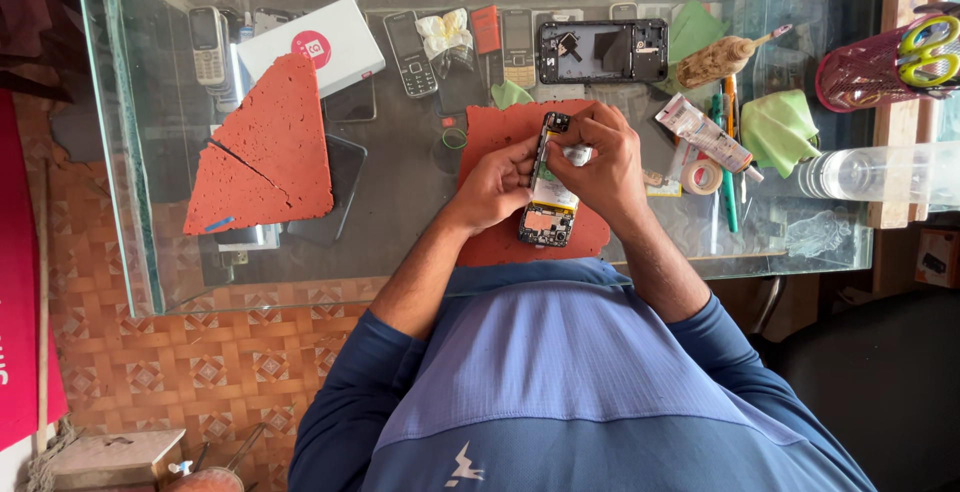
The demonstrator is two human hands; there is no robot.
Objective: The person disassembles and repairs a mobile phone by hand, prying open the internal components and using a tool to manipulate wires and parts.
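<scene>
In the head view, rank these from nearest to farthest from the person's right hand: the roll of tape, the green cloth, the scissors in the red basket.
From the right hand:
1. Roll of tape, just beside it on the glass.
2. Green cloth, farther out on the same side.
3. Scissors, farthest, in the red basket at the table's end.

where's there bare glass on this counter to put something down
The clearest patch of glass counter lies between the torn red foam pad and the red mat where both hands work on the opened phone. The far edge, with its row of phones, and the right side around the tape roll and green cloth are crowded.
</scene>
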